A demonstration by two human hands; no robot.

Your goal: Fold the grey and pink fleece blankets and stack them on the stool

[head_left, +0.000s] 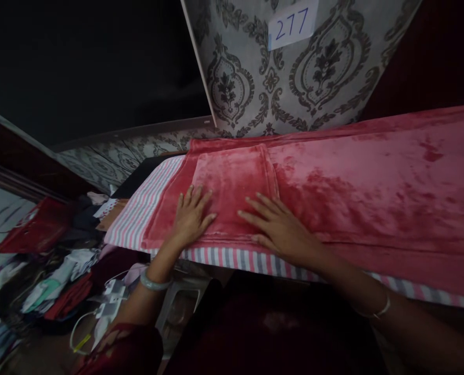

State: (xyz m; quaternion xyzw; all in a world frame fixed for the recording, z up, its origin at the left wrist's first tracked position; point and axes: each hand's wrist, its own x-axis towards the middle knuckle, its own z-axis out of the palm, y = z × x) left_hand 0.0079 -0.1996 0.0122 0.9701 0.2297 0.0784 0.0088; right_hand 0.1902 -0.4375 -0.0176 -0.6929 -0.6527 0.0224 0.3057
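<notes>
A plush red-pink blanket lies along the table, its left end folded over into a smaller square panel. My left hand rests flat at the left edge of that panel, fingers spread. On the panel's lower right part lies my right hand, also flat with the fingers apart. Neither hand grips anything. Under the blanket a striped cloth in white, pink and grey shows at the left end and along the front edge.
Behind the table are a large dark screen and a patterned wall with a paper marked 277. Heaped clothes, a red bag and a white power strip lie at left. A plastic stool stands below.
</notes>
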